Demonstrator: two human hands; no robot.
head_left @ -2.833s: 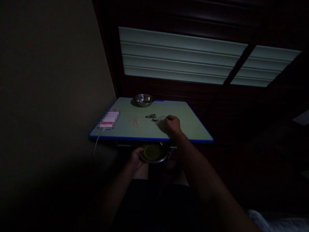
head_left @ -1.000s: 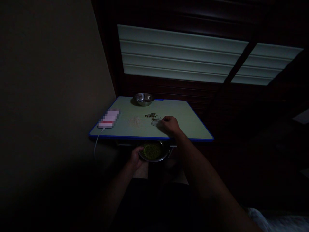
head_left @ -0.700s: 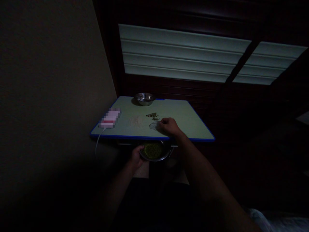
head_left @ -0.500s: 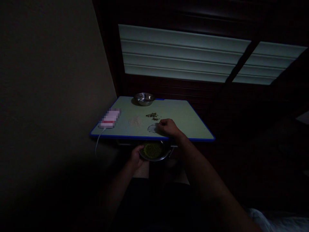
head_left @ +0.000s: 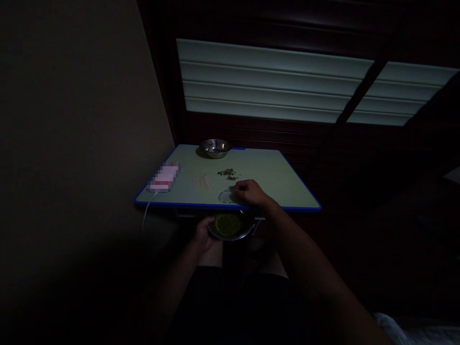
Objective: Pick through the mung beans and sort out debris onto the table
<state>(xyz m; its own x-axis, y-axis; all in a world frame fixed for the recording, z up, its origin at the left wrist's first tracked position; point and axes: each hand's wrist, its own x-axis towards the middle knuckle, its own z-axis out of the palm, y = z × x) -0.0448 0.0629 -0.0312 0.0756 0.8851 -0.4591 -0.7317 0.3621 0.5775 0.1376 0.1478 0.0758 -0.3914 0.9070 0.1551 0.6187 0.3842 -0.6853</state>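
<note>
Below the table's front edge, my left hand is closed on the rim of a metal bowl that holds small green beans. Above it, my right hand is closed at the near edge of the tabletop. Its fingers grip a thin, pale, translucent piece with a rounded edge, lying flat on the table; its exact kind is too dark to tell. A few dark specks show along its near side. Just beyond the right hand lies a loose pile of brownish-green bits. Left of that is a pale, whitish pile.
The small light-green table has a blue rim. A second metal bowl stands at its back edge. On the left lies a blurred pink phone-like object with a white cable hanging off. A wall rises at the left.
My right hand has drawn the pale translucent piece slightly nearer to the table's front edge. The left hand and its bowl stay almost in place.
</note>
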